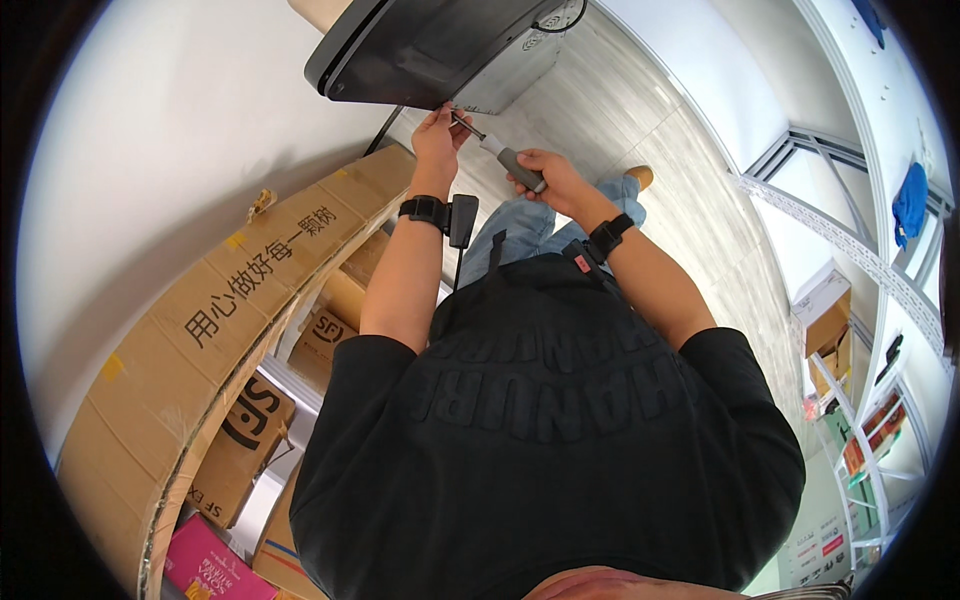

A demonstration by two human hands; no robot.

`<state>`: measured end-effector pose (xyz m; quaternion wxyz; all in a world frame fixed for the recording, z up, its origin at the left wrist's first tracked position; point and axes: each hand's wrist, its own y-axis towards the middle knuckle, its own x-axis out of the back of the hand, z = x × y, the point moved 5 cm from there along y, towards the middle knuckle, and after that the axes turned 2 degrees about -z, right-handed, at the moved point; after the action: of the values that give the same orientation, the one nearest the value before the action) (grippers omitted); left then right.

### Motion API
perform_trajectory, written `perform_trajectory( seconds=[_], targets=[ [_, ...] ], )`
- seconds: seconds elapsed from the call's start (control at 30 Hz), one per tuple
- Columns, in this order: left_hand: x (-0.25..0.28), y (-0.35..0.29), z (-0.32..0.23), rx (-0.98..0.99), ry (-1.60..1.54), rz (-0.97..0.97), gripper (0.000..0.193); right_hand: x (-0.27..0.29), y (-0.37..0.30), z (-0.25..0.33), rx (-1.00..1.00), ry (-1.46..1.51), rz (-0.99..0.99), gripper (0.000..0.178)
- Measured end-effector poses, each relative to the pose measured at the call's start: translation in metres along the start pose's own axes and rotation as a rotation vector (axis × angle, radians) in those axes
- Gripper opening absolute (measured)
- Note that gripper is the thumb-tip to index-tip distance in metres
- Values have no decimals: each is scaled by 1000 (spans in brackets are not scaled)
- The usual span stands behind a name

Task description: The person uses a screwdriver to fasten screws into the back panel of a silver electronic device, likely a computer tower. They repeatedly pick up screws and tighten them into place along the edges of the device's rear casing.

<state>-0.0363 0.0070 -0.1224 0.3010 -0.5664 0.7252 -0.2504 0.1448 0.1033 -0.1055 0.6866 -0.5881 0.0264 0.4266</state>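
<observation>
A screwdriver (515, 164) with a thick grey handle is gripped in my right hand (557, 183), its shaft slanting up and to the left. The tip reaches the lower edge of a dark, flat-faced appliance (420, 60). My left hand (437, 147) is raised to that same edge, thumb and fingers pinched close around the tip. Whatever small piece those fingers hold is too small to make out. Black straps with small devices circle both my wrists.
A long cardboard sheet (225, 290) runs along the left wall, with shipping boxes (240, 450) and a pink box (210, 565) beside it. Wood-look floor (610, 100) lies beyond my legs. White shelving (850, 225) with boxes and a blue cloth (909, 205) stands at right.
</observation>
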Motion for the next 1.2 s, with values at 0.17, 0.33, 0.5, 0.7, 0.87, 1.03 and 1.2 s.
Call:
perform_trajectory(
  seconds=[0.17,0.33,0.5,0.7,0.87,1.03,1.2],
  targets=[
    [-4,-5,-3,4,19,-24,16,4,3,0,3,46,41,26],
    [-6,-8,-4,-7,37,-40,17,5,4,0,17,48,59,25],
    [-6,-6,-4,-13,56,-33,18,5,3,0,10,48,65,24],
    [-5,-5,-4,-29,64,-34,17,3,3,-1,19,84,77,28],
    [-6,-5,-4,-40,50,-7,14,3,6,-4,11,49,7,25],
    [-6,-6,1,-37,55,-1,15,2,12,-6,23,-60,-59,28],
    [-3,-8,4,-48,115,-44,25,-4,12,-1,180,-284,-167,40]
  ],
)
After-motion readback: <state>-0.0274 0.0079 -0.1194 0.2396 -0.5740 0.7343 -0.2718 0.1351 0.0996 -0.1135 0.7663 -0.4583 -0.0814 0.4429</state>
